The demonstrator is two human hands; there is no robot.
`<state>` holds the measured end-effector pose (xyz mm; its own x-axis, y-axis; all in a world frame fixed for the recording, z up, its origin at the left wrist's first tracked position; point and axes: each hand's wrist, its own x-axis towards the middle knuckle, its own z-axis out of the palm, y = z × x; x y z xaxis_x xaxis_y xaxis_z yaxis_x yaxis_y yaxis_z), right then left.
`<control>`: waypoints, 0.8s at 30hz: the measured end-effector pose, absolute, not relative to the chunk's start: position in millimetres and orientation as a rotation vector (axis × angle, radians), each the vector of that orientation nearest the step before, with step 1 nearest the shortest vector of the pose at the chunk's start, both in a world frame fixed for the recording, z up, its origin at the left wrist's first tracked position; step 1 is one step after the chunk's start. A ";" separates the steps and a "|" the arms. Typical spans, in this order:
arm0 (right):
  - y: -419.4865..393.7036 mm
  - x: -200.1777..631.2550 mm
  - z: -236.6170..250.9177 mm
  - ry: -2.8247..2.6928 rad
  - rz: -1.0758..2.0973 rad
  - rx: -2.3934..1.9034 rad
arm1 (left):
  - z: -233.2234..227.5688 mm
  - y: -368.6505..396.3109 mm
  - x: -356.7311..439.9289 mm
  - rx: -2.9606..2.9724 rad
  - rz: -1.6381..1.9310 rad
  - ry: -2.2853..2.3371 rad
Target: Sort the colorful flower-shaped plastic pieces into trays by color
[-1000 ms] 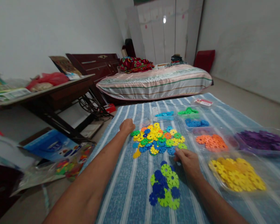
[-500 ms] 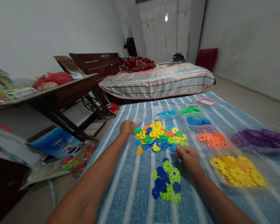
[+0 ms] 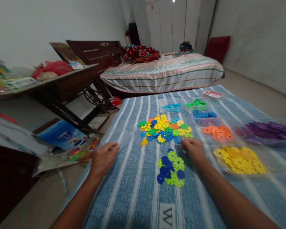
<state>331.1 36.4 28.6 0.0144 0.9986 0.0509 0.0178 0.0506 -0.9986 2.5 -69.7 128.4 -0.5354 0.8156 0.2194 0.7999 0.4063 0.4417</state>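
My left hand (image 3: pixel 103 159) is at the left edge of the blue striped cloth (image 3: pixel 138 190), fingers pinched on the rim of a clear plastic container (image 3: pixel 126 138) lying between it and the mixed pile. My right hand (image 3: pixel 193 149) rests knuckles up on the cloth, its fingertips at the near right edge of the mixed pile of coloured snowflake discs (image 3: pixel 164 128). Its fingers are curled and what they hold is hidden. Just left of that hand lies a small cluster of blue and green discs (image 3: pixel 171 168).
Clear trays of sorted discs line the right: yellow (image 3: pixel 240 159), orange (image 3: pixel 218 133), purple (image 3: pixel 271 130), blue (image 3: pixel 202 114), green (image 3: pixel 195 102), light blue (image 3: pixel 173 105). A bag of discs (image 3: pixel 82 154) and blue box (image 3: pixel 62 136) lie on the floor left. A wooden table (image 3: pixel 62 86) and a bed (image 3: pixel 162 73) stand behind.
My left hand has drawn back from the far left of the mixed pile toward me, bringing the clear container along. My right hand has stayed put. The view has tilted down.
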 end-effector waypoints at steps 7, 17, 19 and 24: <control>33.8 333.7 36.4 -1.239 1.153 -1.177 | 114.7 -95.6 29.8 1.438 1.023 2.327; 33.0 334.3 40.4 -1.257 1.154 -1.199 | 101.9 -116.4 74.2 2.057 1.130 2.308; 33.1 334.1 40.4 -1.258 1.156 -1.196 | 100.8 -112.9 88.1 2.193 1.107 2.159; 33.8 333.5 37.8 -1.246 1.166 -1.181 | 99.5 -93.1 123.3 2.180 0.933 1.955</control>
<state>333.5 33.8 37.8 -0.0031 0.9987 0.0514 0.0147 0.0514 -0.9986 123.3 -93.1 99.5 0.0074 0.9220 0.3871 0.8809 -0.1893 0.4339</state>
